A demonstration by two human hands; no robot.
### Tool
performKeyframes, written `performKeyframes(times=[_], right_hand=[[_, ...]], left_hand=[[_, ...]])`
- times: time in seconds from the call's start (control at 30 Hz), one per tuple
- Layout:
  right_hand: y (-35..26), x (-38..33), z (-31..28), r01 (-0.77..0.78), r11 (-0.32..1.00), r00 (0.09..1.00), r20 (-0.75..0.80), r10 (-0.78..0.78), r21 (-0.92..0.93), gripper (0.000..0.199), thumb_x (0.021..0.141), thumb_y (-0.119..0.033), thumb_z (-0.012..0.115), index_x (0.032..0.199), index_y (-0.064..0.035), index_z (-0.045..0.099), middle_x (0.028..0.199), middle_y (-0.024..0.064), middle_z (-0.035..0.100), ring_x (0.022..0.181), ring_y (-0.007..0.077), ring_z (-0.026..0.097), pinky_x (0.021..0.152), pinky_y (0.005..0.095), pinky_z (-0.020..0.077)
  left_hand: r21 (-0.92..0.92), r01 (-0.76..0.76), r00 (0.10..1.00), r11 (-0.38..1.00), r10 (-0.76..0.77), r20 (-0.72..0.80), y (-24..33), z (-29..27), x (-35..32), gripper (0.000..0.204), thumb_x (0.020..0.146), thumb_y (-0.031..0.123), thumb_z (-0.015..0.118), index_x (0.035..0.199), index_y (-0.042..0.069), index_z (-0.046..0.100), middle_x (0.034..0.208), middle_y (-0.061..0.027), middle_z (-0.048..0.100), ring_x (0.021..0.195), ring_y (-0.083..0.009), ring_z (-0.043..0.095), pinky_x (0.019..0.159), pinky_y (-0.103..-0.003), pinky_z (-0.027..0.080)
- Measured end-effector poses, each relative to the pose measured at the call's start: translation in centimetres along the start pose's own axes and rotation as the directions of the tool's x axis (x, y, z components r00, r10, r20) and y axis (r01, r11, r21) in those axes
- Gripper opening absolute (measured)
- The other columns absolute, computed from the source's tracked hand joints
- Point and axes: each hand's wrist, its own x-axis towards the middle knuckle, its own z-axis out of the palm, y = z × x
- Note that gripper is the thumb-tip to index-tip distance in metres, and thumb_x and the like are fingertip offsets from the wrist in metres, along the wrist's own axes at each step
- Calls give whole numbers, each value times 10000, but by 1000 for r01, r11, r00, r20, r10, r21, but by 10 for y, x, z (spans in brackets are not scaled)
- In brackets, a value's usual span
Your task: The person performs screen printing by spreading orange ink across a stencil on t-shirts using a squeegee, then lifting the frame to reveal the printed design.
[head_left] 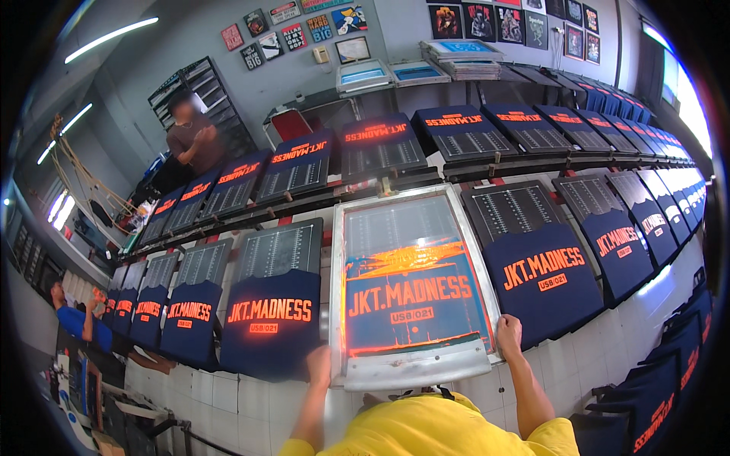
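Note:
In front of me a screen-printing frame (pixel 473 251) with a pale metal rim lies over a dark blue shirt on a printing board. Orange ink is smeared across its mesh, and orange lettering shows through. Across the near end rests a wide silver bar (pixel 417 366). My left hand (pixel 318 366) is closed at the frame's near left side; its fingertips are partly hidden. On the opposite side my right hand (pixel 509 334) grips the rim with curled fingers. A printed blue shirt (pixel 271 346) lies on the board to the left, another printed shirt (pixel 541 300) to the right.
Rows of boards with printed shirts run to both sides, and a second row (pixel 384 137) stands beyond a rail. Stacked frames (pixel 460 57) lie on the back table. One person (pixel 194 140) stands at far left, another (pixel 80 323) nearer. Dark shirts (pixel 646 387) hang at lower right.

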Motion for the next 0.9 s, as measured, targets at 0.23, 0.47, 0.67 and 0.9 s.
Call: performKeyframes(times=[0.23,0.47,0.67,0.9], right_hand=[[4,1,4,23,1000,999,-34,-22,9,221,868,-116,520,852,54,661,702,246,609,642,376,612,638,441,459],[5,2,4,0,1000,1000,27,0,-19,202,852,-90,535,866,67,661,663,224,607,583,255,599,592,400,446],[-13,-5,4,-26,1000,998,52,25,15,238,891,-120,523,941,47,686,723,237,642,691,379,648,660,439,475],[-5,-3,9,-21,998,999,29,22,-55,239,898,-114,512,957,40,684,787,253,658,771,406,661,705,462,487]], left_hand=[[-73,59,998,996,-58,12,15,5,-9,171,829,111,606,715,-17,614,705,-4,551,685,-95,473,615,-335,401],[-23,60,998,998,-60,-21,5,3,-6,153,828,110,610,753,-19,639,721,-6,570,679,-97,487,615,-320,415],[66,12,1000,998,-12,8,-17,-15,7,229,875,118,633,974,-76,704,901,-73,691,792,-137,631,725,-283,491],[317,-51,999,947,53,3,-3,-8,3,177,834,125,628,871,-32,700,707,-17,607,658,-120,544,614,-333,453]])
